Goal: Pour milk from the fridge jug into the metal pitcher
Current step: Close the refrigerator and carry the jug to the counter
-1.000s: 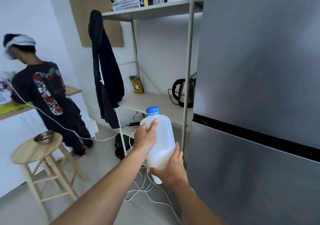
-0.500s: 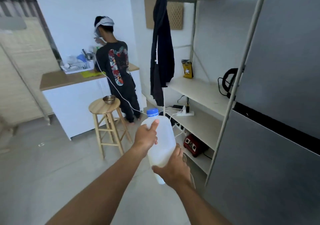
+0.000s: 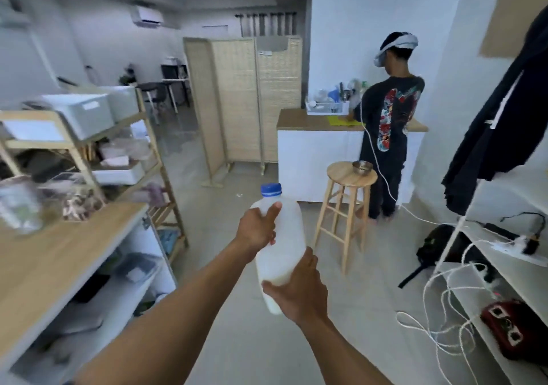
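I hold a translucent plastic milk jug (image 3: 284, 245) with a blue cap out in front of me, upright, with milk filling its lower part. My left hand (image 3: 256, 230) grips its upper side, index finger stretched up along the shoulder. My right hand (image 3: 299, 292) cups it from below at the base. The cap is on. No metal pitcher is visible; a small metal bowl (image 3: 362, 167) sits on a wooden stool (image 3: 350, 177) ahead to the right.
A wooden counter (image 3: 50, 260) with jars runs along my left, with wooden shelves (image 3: 124, 159) behind it. A person (image 3: 391, 123) stands at a white counter (image 3: 314, 147) ahead. White shelving (image 3: 504, 266) with cables and a hanging black jacket (image 3: 504, 135) is on the right.
My view has swung left, away from the fridge and into the room; the fridge is out of sight. Both hands keep the same hold on the jug.
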A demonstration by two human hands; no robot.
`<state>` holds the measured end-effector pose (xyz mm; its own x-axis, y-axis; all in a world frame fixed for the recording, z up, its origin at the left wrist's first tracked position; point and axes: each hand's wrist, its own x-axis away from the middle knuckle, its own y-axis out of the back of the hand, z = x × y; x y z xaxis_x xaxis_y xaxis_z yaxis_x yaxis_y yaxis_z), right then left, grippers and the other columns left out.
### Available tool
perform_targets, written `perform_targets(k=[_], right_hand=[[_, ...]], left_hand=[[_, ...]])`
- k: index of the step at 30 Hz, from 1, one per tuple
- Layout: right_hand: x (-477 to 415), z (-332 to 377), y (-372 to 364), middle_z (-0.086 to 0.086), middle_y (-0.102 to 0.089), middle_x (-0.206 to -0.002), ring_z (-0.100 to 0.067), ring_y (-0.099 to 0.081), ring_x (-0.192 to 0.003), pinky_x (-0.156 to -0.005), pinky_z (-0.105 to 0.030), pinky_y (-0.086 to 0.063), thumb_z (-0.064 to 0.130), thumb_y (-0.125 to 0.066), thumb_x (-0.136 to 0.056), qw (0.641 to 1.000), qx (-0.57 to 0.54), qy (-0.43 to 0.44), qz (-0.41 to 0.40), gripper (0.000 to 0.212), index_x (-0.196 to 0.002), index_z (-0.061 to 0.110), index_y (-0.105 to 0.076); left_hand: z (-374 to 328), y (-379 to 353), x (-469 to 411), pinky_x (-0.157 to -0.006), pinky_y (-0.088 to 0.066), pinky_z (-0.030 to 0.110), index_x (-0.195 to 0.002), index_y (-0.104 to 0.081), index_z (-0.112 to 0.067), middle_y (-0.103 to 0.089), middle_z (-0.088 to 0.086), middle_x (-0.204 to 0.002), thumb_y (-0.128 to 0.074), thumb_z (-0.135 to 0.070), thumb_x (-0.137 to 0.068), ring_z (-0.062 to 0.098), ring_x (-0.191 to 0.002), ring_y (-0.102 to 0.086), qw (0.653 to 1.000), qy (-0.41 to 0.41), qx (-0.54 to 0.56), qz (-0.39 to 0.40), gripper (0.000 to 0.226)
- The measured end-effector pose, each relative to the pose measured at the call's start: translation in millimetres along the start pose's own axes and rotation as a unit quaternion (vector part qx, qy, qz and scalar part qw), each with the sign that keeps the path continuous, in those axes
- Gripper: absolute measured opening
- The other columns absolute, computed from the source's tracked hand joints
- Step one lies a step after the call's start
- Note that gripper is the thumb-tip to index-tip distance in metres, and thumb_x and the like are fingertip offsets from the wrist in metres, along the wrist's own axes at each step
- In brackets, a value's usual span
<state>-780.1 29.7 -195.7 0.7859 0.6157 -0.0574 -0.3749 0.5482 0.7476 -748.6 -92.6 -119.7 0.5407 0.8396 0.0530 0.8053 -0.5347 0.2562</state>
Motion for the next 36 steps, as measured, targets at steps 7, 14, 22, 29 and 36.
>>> perform_targets(k=[7, 14, 22, 29, 36], right_hand=[[71.3, 132.9, -105.2, 0.002, -0.043, -0.128, -0.021, -0.055, -0.111, -0.081, -0.035, -0.051, 0.064, -0.072, -0.057, 0.984, -0.012, 0.136, 0.117, 0.109, -0.139, 0.016, -0.02], [187.4, 251.9, -203.7, 0.002, -0.043, -0.131, -0.021, -0.053, -0.116, -0.085, -0.035, -0.049, 0.064, -0.071, -0.061, 0.939, -0.044, 0.268, 0.213, 0.107, -0.14, 0.016, -0.017], [320.3, 339.5, -276.5, 0.002, -0.045, -0.123, -0.023, -0.058, -0.108, -0.078, -0.036, -0.051, 0.064, -0.072, -0.058, 0.88, -0.07, 0.352, 0.313, 0.102, -0.134, 0.017, -0.022], [390.3, 374.9, -317.0, 0.002, -0.043, -0.12, -0.024, -0.057, -0.106, -0.075, -0.038, -0.051, 0.062, -0.071, -0.058, 0.813, -0.063, 0.427, 0.39, 0.098, -0.131, 0.017, -0.022], [419.6, 388.8, -360.9, 0.0, -0.048, -0.122, -0.024, -0.06, -0.107, -0.076, -0.037, -0.052, 0.063, -0.071, -0.06, 0.769, -0.049, 0.463, 0.437, 0.102, -0.134, 0.014, -0.022]], left_hand=[[51.6, 201.1, 45.6, -0.053, -0.045, 0.031, -0.073, -0.046, -0.012, -0.05, 0.006, -0.057, -0.06, -0.043, -0.094, 0.02, -0.043, -0.048, 0.986, 0.05, 0.014, -0.161, 0.04], [102.5, 390.6, 143.0, -0.055, -0.046, 0.031, -0.074, -0.048, -0.007, -0.051, 0.007, -0.057, -0.057, -0.043, -0.095, 0.021, -0.044, -0.049, 0.948, 0.094, 0.005, -0.303, 0.043], [143.7, 529.0, 266.6, -0.056, -0.045, 0.027, -0.072, -0.052, -0.006, -0.057, 0.008, -0.06, -0.052, -0.048, -0.095, 0.018, -0.044, -0.054, 0.886, 0.164, -0.056, -0.43, 0.048], [176.2, 584.1, 345.3, -0.064, -0.05, 0.032, -0.071, -0.053, -0.006, -0.056, 0.009, -0.061, -0.052, -0.048, -0.095, 0.02, -0.046, -0.054, 0.819, 0.203, -0.043, -0.534, 0.049], [203.6, 604.1, 374.9, -0.062, -0.048, 0.029, -0.081, -0.054, -0.006, -0.056, 0.005, -0.063, -0.051, -0.05, -0.095, 0.017, -0.046, -0.056, 0.769, 0.273, -0.035, -0.577, 0.046]])
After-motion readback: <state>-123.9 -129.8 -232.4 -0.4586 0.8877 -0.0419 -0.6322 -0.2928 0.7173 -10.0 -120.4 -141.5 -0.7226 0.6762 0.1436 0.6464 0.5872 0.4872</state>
